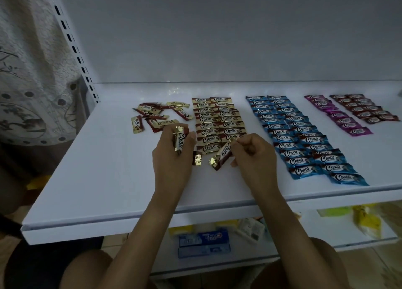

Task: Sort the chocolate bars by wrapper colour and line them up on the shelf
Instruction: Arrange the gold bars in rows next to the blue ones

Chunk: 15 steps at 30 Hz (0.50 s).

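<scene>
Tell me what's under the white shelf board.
A lower shelf holds a blue box, a white packet and a yellow bag. Anything further back is hidden by the white shelf board above.

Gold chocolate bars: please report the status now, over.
Left hand grips gold bar. Right hand pinches second gold bar at front of gold rows. Loose pile unsorted, left of rows. Nothing in the way.

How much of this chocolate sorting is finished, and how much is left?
Mostly done: blue foil-wrapped bars, purple ones and dark red ones lie in neat rows on the white shelf. The gold-wrapped rows are in progress; the left hand and right hand each hold a gold bar. Left to sort: a small loose heap of gold and red bars at far left.
</scene>
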Motion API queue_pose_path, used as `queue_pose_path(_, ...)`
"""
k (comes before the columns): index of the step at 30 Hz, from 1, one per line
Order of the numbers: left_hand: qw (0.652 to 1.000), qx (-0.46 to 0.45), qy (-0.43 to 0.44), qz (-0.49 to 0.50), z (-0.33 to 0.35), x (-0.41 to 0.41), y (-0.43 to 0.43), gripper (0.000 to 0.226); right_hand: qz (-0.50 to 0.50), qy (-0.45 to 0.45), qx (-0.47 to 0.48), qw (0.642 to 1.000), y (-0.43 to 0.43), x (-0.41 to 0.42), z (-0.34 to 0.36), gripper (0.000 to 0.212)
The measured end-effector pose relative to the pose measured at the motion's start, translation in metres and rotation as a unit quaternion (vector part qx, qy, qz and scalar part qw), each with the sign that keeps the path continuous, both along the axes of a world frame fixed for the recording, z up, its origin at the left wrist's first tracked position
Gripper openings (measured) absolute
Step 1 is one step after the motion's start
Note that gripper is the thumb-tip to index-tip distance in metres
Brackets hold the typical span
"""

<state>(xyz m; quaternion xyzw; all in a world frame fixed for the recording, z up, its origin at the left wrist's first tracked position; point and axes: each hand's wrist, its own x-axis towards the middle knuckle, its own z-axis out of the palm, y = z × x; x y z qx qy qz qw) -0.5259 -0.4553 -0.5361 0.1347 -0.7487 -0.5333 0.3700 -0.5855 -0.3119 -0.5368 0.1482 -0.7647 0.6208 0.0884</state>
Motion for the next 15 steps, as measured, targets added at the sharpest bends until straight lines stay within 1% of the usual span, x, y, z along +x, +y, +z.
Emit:
queue_pose_path(2, 1.000, -0.002, 0.005, 0.009, 0.001, 0.001, 0.001, 0.019, 0.010, 0.020, 0.030, 0.999, -0.001, -0.001, 0.000, 0.021)
queue_pose_path(4, 1.000, 0.004, 0.007, 0.012, 0.002, 0.000, 0.001, 0.019, 0.047, 0.024, 0.063, 0.997, -0.003, -0.002, 0.002, 0.014)
queue_pose_path(5, 1.000, 0.008, 0.006, 0.013, 0.002, 0.000, 0.001, 0.019, 0.070, 0.029, 0.093, 0.993, -0.003, -0.004, 0.002, 0.013)
queue_pose_path(7, 1.000, 0.008, 0.006, 0.015, 0.001, 0.000, 0.001, 0.019, 0.114, 0.066, 0.182, 0.974, -0.006, -0.006, 0.001, 0.015)
queue_pose_path(9, 1.000, 0.004, 0.010, 0.014, 0.001, 0.000, 0.001, 0.018, 0.134, 0.124, 0.235, 0.955, -0.008, -0.004, -0.001, 0.022)
queue_pose_path(10, 1.000, 0.004, 0.012, 0.013, 0.001, 0.001, 0.001, 0.016, 0.125, 0.153, 0.248, 0.949, -0.007, -0.003, -0.003, 0.026)
queue_pose_path(12, 1.000, 0.006, 0.015, 0.012, 0.000, 0.001, 0.001, 0.013, 0.063, 0.216, 0.282, 0.933, 0.000, 0.003, -0.003, 0.028)
queue_pose_path(15, 1.000, 0.017, 0.017, -0.002, 0.000, 0.001, 0.000, 0.007, 0.001, 0.277, 0.375, 0.885, 0.017, 0.019, -0.005, 0.015)
